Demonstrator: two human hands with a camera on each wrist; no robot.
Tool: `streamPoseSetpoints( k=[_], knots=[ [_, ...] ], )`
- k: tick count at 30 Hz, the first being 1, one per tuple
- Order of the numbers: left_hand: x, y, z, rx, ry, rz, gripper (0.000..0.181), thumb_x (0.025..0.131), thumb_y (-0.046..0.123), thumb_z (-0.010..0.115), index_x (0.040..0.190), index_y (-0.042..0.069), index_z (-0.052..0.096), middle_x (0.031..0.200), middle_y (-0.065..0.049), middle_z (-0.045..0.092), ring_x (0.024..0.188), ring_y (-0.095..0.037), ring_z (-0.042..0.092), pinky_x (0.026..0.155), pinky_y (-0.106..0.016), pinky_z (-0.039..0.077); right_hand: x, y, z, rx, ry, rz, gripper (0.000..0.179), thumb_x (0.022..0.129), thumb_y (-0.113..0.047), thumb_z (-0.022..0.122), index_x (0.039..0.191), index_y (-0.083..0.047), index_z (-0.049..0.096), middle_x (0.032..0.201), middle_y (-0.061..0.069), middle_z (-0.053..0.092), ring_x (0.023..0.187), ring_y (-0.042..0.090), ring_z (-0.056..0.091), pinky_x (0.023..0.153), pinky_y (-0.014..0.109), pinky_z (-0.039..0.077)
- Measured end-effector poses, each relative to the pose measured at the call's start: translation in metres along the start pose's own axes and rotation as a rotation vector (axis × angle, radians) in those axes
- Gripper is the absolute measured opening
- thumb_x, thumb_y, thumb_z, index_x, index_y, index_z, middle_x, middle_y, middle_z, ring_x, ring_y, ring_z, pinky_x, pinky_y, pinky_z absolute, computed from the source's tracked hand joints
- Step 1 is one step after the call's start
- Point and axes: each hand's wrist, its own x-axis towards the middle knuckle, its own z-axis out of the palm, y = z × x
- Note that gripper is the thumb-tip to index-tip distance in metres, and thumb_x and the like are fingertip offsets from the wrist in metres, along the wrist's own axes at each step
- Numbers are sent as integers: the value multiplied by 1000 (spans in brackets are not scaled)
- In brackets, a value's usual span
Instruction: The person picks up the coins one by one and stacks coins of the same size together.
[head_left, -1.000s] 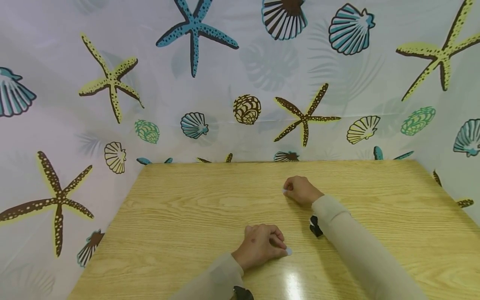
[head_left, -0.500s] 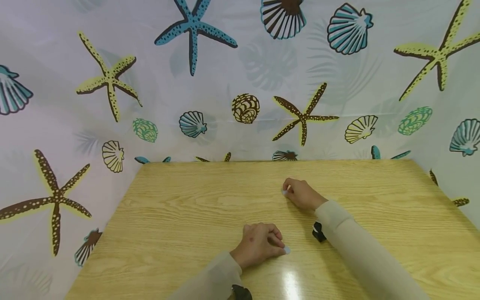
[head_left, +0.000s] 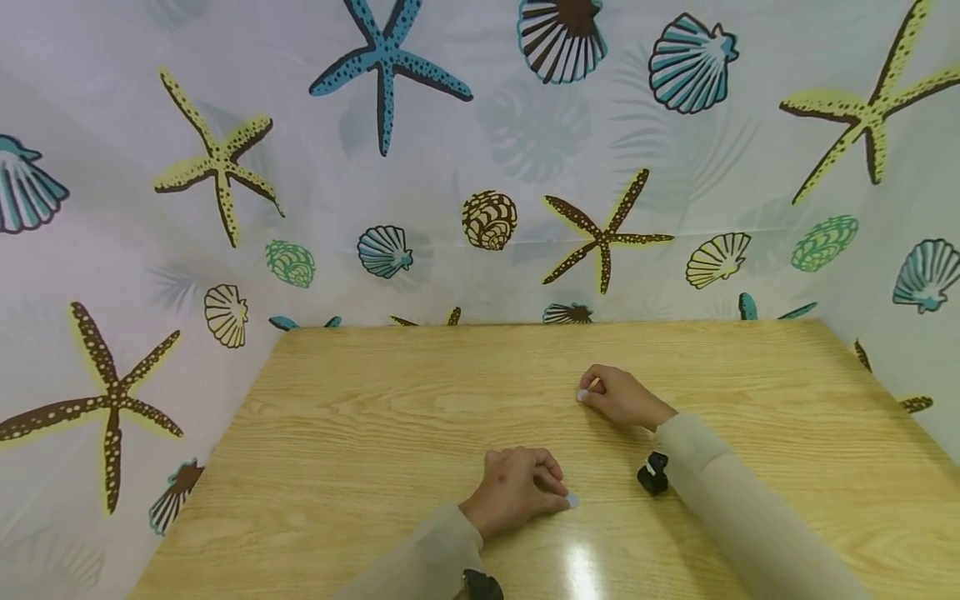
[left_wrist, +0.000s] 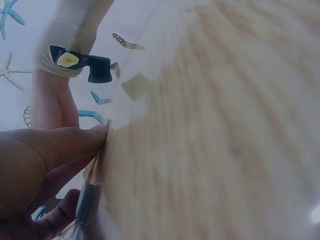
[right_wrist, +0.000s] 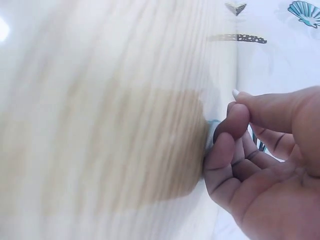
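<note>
My left hand [head_left: 513, 492] rests low over the wooden table [head_left: 360, 467], near its middle, fingers curled and thumb toward them. A pale spot, seemingly a nail, shows at its thumb tip; the left wrist view shows the left thumb [left_wrist: 75, 142] close to the table surface. Farther back and to the right, my right hand [head_left: 621, 396] has its thumb and forefinger brought together above the wood. In the right wrist view the right thumb [right_wrist: 267, 107] meets the curled forefinger, with a pale nail at its tip. No object is discernible between the fingers of either hand.
A pale curtain [head_left: 442, 167] printed with starfish and shells stands behind the table and along both sides. Black wrist devices [head_left: 654, 475] sit at the light sleeves. A bright light reflection [head_left: 581, 571] lies on the glossy wood near the front.
My right hand has drawn slightly to the right and toward me, its fingers still together. My left hand has stayed nearly in place.
</note>
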Motion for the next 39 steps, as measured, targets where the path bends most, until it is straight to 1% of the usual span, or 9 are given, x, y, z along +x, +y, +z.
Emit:
streamPoseSetpoints(
  k=[6, 11, 14, 20, 23, 30, 39],
  knots=[
    [0, 1, -1, -24, 1, -14, 23, 77, 22, 88, 89, 19, 68, 78, 24, 71, 91, 7, 58, 95, -45, 26, -8, 3, -1, 22, -9, 8, 14, 100, -13, 61, 106, -1, 60, 88, 8, 62, 76, 18, 54, 69, 33, 44],
    [0, 0, -1, -40, -2, -26, 23, 77, 21, 88, 89, 19, 68, 78, 24, 71, 92, 7, 58, 98, -49, 24, -16, 2, -2, 52, -39, 20, 15, 101, -14, 61, 108, -1, 60, 88, 8, 61, 77, 18, 53, 69, 33, 44],
    [0, 0, -1, -37, -1, -29, 23, 77, 22, 88, 89, 19, 68, 78, 24, 71, 93, 6, 58, 98, -49, 25, -20, 2, -2, 56, -57, 12, 15, 101, -15, 60, 108, -1, 60, 87, 7, 61, 75, 18, 53, 68, 33, 44],
    [0, -1, 1, -27, 0, -28, 23, 77, 24, 88, 89, 20, 68, 78, 25, 71, 94, 6, 58, 95, -46, 26, -29, 3, -1, 95, -90, 0, 15, 101, -14, 60, 107, -1, 59, 78, 6, 61, 69, 17, 52, 63, 31, 43],
    [0, -1, 1, -17, 2, -26, 23, 78, 24, 87, 89, 20, 68, 78, 25, 71, 95, 5, 57, 94, -45, 27, -33, 3, 0, 118, -102, -2, 16, 101, -14, 61, 107, 0, 59, 77, 6, 61, 69, 17, 52, 61, 29, 43],
    [0, 0, 1, -24, -9, -24, 23, 78, 23, 87, 89, 19, 68, 78, 24, 71, 96, 4, 57, 97, -49, 25, -45, 0, 1, 161, -129, 9, 16, 101, -14, 61, 108, 0, 59, 75, 5, 59, 67, 15, 50, 58, 25, 40],
    [0, -1, 1, -34, -2, -6, 23, 78, 23, 87, 90, 18, 68, 79, 24, 71, 93, 6, 58, 101, -54, 23, -58, 0, 3, 171, -150, -26, 13, 101, -14, 61, 105, -2, 58, 74, 4, 58, 66, 14, 51, 59, 24, 41]
  ],
)
